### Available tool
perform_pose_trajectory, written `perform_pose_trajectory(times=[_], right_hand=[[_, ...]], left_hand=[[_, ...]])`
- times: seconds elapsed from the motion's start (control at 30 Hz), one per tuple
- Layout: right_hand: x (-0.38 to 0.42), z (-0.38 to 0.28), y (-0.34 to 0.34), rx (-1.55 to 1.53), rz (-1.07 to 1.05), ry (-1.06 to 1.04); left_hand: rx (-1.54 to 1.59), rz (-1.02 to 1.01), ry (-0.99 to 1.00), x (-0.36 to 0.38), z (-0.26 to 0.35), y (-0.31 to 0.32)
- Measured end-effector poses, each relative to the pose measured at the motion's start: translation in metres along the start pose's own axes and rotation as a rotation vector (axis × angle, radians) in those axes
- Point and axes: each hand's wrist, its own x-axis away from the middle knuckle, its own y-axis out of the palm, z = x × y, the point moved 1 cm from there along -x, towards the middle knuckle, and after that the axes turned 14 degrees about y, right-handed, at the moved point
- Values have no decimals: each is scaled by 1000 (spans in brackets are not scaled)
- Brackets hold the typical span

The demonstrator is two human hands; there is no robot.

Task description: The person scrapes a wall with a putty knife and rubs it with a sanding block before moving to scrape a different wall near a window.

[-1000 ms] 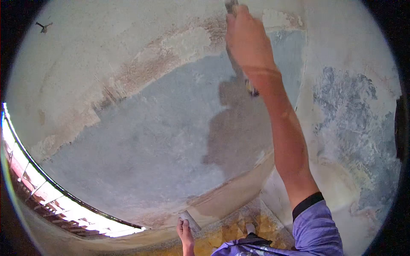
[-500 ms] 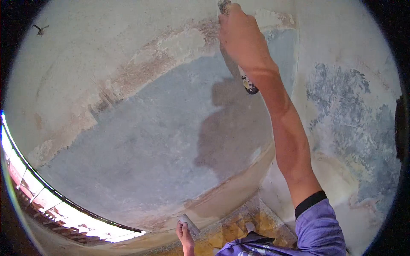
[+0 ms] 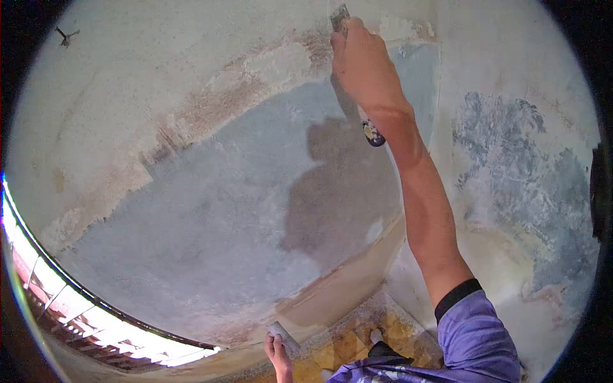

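My right hand (image 3: 369,70) is raised high against the wall, fingers wrapped round the handle of a scraper (image 3: 340,19). Its short metal blade points up past my fist and lies close to the pale upper wall, while the paint-spotted handle end shows under my wrist. Low in the view, my left hand (image 3: 278,353) grips a flat grey metal blade (image 3: 285,337), held by one edge between thumb and fingers. Before me the wall (image 3: 211,217) has a large blue-grey patch, bordered above by a rough band of brownish, flaked surface.
A bright opening with a barred railing (image 3: 96,300) curves along the lower left. To the right, the adjoining wall (image 3: 498,140) has patchy blue-grey paint. A hook (image 3: 64,36) sticks out at upper left. Below me lies a yellowish tiled floor (image 3: 357,332).
My right hand has come slightly down the wall, and more of the scraper blade shows above it. The left hand keeps its hold on the flat blade. The view has shifted a little.
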Motion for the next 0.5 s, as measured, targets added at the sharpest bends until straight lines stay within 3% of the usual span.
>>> perform_pose_trajectory(times=[0.1, 0.2, 0.3, 0.5], right_hand=[[-17, -2, 2, -17, 63, -49], [-23, -25, -16, -96, -62, 33], [-6, 0, 2, 3, 31, -53], [-30, -9, -9, -20, 1, -170]], left_hand=[[-40, -18, -33, 1, 2, -7], [-19, -17, -32, -1, 3, -11], [-115, 13, -71, -3, 16, -9], [-95, 7, 61, -1, 14, -6]])
